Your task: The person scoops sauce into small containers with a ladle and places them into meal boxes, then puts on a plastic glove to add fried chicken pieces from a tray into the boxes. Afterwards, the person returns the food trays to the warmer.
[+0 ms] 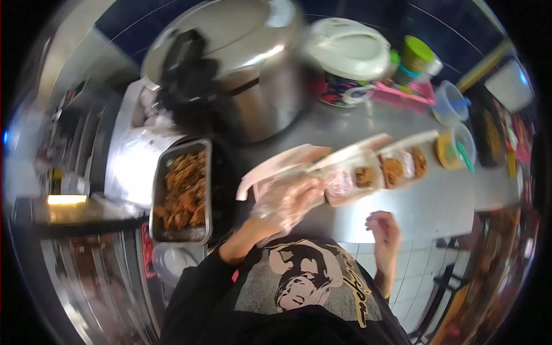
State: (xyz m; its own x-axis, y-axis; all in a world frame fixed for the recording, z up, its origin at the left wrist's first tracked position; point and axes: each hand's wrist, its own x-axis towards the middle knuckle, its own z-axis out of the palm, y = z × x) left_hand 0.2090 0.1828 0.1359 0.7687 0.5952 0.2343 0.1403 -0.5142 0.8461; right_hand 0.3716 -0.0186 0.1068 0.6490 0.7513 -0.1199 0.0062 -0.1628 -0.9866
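My left hand (294,195), in a clear plastic glove, reaches over the leftmost open takeaway box (256,175). Glare and blur on the glove hide its fingertips and anything between them. Just right of that hand is a second open box (352,198), with a brown fried piece (364,176) and a white-and-red packet (341,182) in it. A third open box (397,183) contains brown fried pieces and a similar packet. Bare and loosely curled, my right hand (384,225) hovers by the counter's front edge, with nothing visible in it.
A metal tray (208,172) of fried pieces stands on the left. Behind are a large steel pot (253,109) and a white-lidded container (351,49). A clear tub (454,146) with a green-handled utensil and a pink basket (408,95) stand on the right of the steel counter (414,210).
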